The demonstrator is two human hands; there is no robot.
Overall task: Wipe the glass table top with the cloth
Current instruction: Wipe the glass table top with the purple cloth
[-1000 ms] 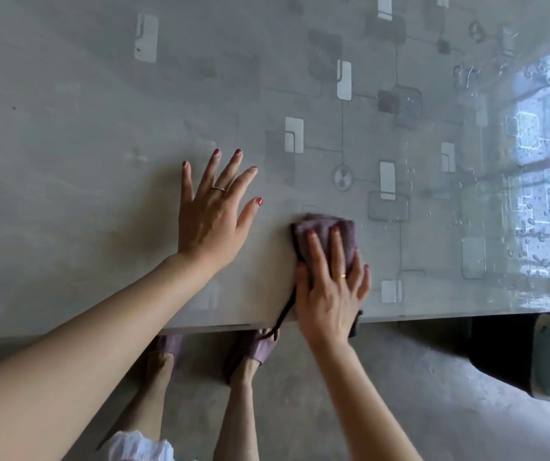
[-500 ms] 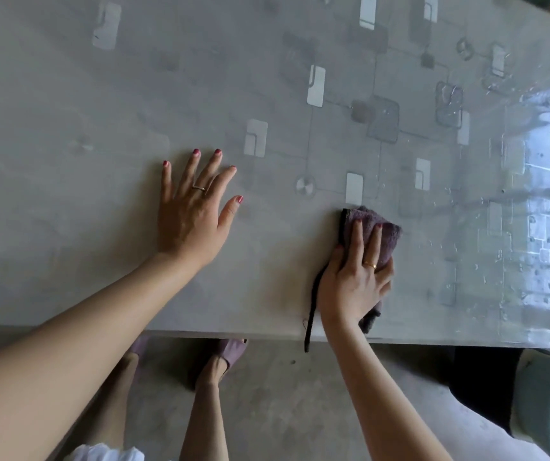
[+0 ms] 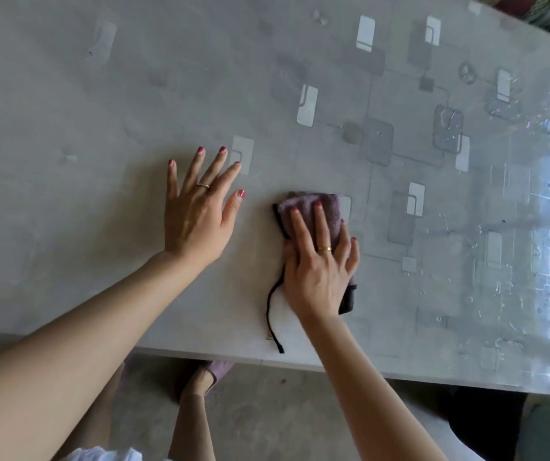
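Wet glass table top [image 3: 67,94], maybe concrete floor [image 3: 267,410].

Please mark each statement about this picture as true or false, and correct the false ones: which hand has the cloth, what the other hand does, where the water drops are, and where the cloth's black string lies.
1. The right hand presses the purple cloth flat on the glass table top. True.
2. The left hand holds a second cloth. False: it rests flat on the glass with fingers spread and holds nothing.
3. Water drops lie on the glass to the right of the cloth. True.
4. The cloth's black string trails toward the far edge of the table. False: it trails toward the near edge, by the person.
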